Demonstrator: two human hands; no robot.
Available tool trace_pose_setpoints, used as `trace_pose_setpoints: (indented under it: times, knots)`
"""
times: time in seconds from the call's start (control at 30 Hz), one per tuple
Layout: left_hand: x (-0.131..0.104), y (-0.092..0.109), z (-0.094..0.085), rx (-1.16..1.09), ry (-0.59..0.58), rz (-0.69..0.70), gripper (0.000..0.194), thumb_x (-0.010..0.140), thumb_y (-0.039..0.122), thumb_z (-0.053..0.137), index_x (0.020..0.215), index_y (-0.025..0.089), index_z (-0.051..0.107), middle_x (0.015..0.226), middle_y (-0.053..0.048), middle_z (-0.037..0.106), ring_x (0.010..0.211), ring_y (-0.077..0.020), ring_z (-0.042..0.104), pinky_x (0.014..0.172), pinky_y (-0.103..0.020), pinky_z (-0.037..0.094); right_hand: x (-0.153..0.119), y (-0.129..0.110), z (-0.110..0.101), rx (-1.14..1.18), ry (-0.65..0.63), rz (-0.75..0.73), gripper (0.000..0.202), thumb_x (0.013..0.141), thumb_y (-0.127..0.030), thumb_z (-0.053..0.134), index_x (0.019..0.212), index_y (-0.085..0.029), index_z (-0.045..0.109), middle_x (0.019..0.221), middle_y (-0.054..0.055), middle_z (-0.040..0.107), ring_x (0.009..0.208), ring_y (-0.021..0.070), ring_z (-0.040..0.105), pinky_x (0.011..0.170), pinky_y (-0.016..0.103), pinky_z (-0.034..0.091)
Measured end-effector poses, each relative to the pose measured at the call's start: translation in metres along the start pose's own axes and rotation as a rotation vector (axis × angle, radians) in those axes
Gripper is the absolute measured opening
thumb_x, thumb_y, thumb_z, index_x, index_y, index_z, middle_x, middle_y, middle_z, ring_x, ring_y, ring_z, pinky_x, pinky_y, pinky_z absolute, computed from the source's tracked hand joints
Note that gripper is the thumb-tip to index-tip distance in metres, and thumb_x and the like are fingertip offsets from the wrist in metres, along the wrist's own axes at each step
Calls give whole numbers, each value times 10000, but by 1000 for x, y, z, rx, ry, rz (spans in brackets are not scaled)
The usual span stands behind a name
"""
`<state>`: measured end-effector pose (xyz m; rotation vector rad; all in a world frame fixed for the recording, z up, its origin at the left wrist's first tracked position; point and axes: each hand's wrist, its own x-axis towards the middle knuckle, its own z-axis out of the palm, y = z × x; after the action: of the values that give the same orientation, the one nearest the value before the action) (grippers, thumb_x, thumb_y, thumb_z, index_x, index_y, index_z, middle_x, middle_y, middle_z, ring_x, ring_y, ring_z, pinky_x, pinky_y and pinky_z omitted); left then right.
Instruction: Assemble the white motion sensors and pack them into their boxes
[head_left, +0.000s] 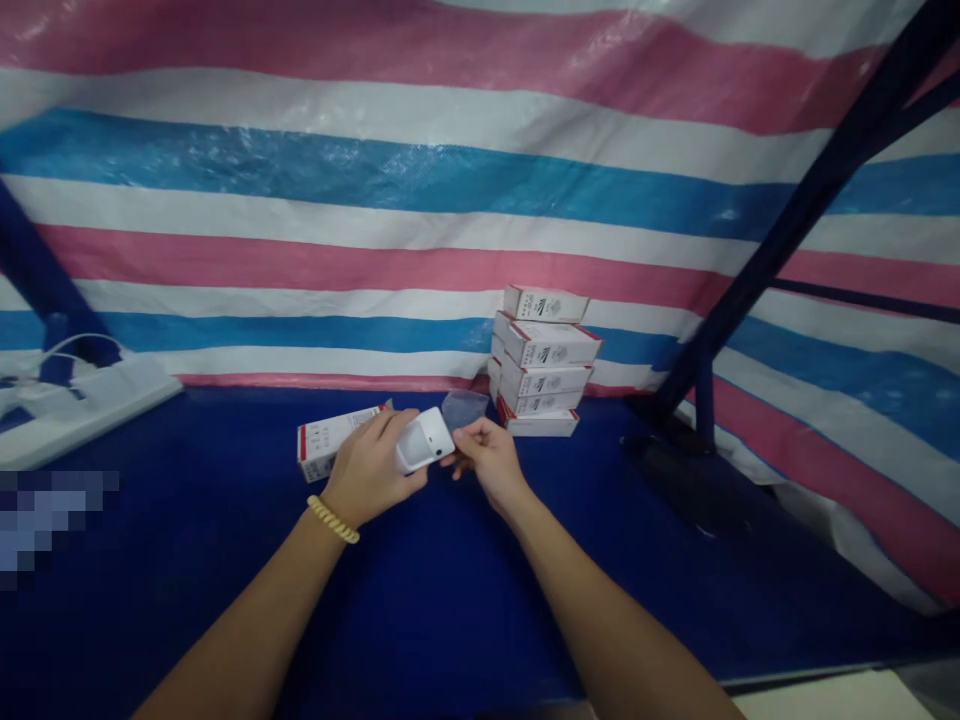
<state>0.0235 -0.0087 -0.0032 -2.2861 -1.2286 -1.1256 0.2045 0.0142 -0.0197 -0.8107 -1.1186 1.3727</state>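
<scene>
My left hand (375,462) is wrapped around a white plastic device (426,440) with a smooth panel and a small dark spot near its right end; it looks like a motion sensor. My right hand (489,462) is closed in a pinch at the device's right end. Whatever lies between those fingertips, if anything, is too small to make out. Just behind my left hand lies a white and red box (319,440), partly covered by the hand. A clear plastic bag (465,408) rests on the blue table behind the device.
A stack of several white and red boxes (547,345) stands at the back, near the striped tarp (375,225). A white power strip (97,405) with cables lies at the left. Dark blue frame posts (780,230) slant upward at both sides of the blue table (420,610).
</scene>
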Motion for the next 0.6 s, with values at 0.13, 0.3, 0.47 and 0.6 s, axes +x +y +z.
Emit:
trace_pose_setpoints:
  times: [0.13,0.3,0.47,0.6]
  knots:
    - [-1,2,4,16,5,-52,566,704,317,727,1208,153,528,1123,-154,632,1020,-316,642,836,-437,557,-2,-2,2,-19,4,-26,413,603,-454,801,704,-198,493,515,-13,643,465,165,650,358,210,471]
    - [-3,0,10,-9,67,-54,596,691,318,741,1224,152,531,1152,-156,628,1057,-312,617,904,-443,524,-6,-7,6,-48,33,-134,377,622,-432,792,704,-202,504,509,-11,645,464,166,647,369,221,481]
    - [-3,0,13,-64,113,-33,578,686,323,726,1212,158,552,1113,-141,644,1025,-294,625,912,-428,513,-12,-12,6,-91,72,-185,333,645,-416,777,666,-207,519,518,-8,645,448,150,622,381,237,483]
    - [-7,1,17,-70,89,-48,553,701,365,702,1207,176,580,1093,-136,654,998,-291,635,896,-428,511,-17,-6,-1,-171,141,-230,283,650,-385,782,624,-197,573,523,-14,630,386,108,544,378,238,452]
